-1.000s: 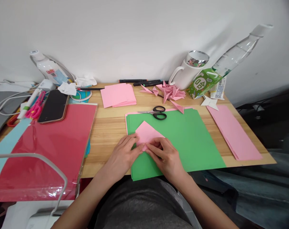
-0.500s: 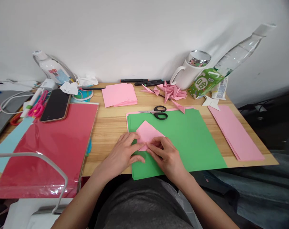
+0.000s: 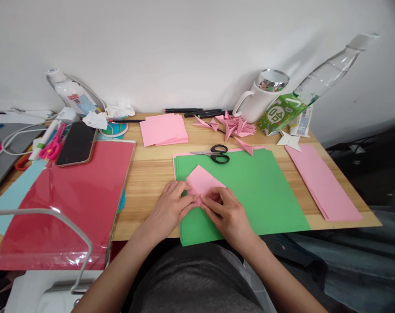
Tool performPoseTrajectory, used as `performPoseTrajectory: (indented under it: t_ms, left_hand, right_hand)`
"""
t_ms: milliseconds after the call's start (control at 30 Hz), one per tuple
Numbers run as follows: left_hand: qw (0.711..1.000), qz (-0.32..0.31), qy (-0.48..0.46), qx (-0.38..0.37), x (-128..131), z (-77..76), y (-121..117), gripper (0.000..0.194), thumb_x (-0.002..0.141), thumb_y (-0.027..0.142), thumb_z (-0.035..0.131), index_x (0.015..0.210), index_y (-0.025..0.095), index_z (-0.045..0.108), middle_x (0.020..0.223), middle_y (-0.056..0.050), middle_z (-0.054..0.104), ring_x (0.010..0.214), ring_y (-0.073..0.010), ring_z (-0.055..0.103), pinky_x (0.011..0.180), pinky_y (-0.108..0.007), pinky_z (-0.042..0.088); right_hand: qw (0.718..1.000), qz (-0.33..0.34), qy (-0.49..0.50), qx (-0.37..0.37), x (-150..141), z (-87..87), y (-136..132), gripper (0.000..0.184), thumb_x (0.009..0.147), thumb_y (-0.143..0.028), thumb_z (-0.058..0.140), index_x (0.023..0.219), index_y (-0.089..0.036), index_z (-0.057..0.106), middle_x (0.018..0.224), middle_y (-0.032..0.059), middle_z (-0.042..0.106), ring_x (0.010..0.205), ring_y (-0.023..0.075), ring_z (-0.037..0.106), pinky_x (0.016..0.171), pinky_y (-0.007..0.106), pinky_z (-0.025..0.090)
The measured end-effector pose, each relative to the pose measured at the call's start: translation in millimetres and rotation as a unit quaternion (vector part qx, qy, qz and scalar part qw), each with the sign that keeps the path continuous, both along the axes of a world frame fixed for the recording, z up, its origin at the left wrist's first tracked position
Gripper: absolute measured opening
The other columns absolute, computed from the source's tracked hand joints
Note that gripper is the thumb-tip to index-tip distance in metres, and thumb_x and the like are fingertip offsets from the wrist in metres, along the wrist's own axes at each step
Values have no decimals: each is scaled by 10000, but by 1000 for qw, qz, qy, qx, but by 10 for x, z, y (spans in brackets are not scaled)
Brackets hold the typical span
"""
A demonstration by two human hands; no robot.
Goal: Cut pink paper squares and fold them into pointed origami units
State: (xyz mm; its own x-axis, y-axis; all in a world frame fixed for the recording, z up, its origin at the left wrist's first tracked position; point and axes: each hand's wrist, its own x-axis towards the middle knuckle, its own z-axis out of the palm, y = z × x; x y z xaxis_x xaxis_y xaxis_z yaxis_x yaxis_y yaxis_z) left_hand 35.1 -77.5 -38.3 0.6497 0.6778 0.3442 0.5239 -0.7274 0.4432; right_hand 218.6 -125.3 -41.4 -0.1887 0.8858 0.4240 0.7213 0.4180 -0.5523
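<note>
A folded sheet of pink paper point(image 3: 202, 177) lies over the left part of the green paper stack point(image 3: 262, 191). My left hand point(image 3: 171, 204) pinches its lower left edge between thumb and fingers. Close beside it, my right hand point(image 3: 225, 208) grips the lower edge with thumb and forefinger. The fingertips of both hands nearly meet, and they hide the paper's bottom part. Black-handled scissors point(image 3: 219, 154) rest on the green stack's far edge, beyond the pink paper.
Folded pink paper pieces point(image 3: 238, 126) heap near a white mug point(image 3: 264, 93). Pink squares point(image 3: 165, 129) are stacked at the back, pink strips point(image 3: 324, 182) at right. A red paper pack point(image 3: 76, 195) and a phone point(image 3: 76, 143) lie left. A clear bottle point(image 3: 331, 69) leans at right.
My left thumb has moved up from below and closed on the pink paper's lower edge beside the right fingertips. My right hand stays nearly in place.
</note>
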Motion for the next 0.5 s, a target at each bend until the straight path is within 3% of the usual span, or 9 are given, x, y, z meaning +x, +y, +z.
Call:
performPoseTrajectory:
  t_ms: [300, 500]
  left_hand:
    - [997, -3, 50, 54, 36, 98, 6, 184, 940, 273, 478, 911, 177, 632, 964, -74, 571, 965, -214, 547, 801, -379, 477]
    - [996, -7, 76, 45, 32, 96, -6, 138, 932, 248, 495, 964, 195, 619, 975, -66, 554, 956, -211, 524, 804, -366, 458]
  right_hand:
    - [1000, -19, 3, 12, -8, -20, -16, 163, 904, -161, 546, 924, -180, 707, 903, 95, 629, 806, 184, 562, 648, 326, 526]
    - [1000, 0, -1, 22, 27, -28, -32, 160, 895, -119, 546, 933, -166, 694, 930, 97, 652, 854, 197, 567, 689, 339, 535]
